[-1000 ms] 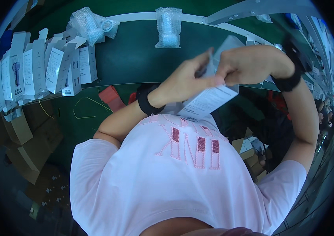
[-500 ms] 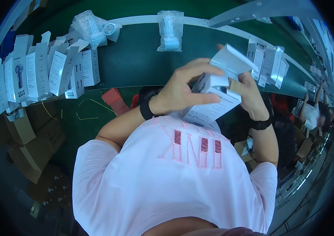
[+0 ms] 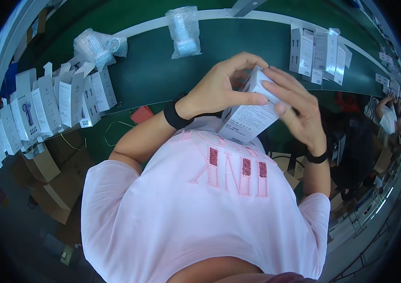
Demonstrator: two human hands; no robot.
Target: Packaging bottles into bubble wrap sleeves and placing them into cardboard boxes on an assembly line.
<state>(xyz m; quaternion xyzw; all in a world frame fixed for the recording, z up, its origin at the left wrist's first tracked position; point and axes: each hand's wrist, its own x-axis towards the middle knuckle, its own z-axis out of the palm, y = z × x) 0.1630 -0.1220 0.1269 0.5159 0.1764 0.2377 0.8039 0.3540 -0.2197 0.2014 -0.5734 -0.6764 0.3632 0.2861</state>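
A white printed carton [image 3: 251,119] is tilted in front of my chest, its top end now covered by the flap. My left hand [image 3: 226,87] grips it from the left, thumb across the near face and fingers behind the far edge. Against the top and right side lies my right hand [image 3: 299,106], its fingers bent over the closed end; the thumb and fingertips are slightly blurred. Whatever is inside the carton is hidden.
Several open white cartons [image 3: 45,106] stand in a row along the left of the green table [image 3: 148,56]. Bubble-wrapped items [image 3: 184,33] lie at the far edge. More white cartons [image 3: 321,54] stand at the right. Brown cardboard boxes [image 3: 54,188] are below left; another person [image 3: 389,115] is far right.
The carton's top flap, raised before, is folded down. My right hand has moved from behind the open end to its top and right side. The whole view has shifted slightly.
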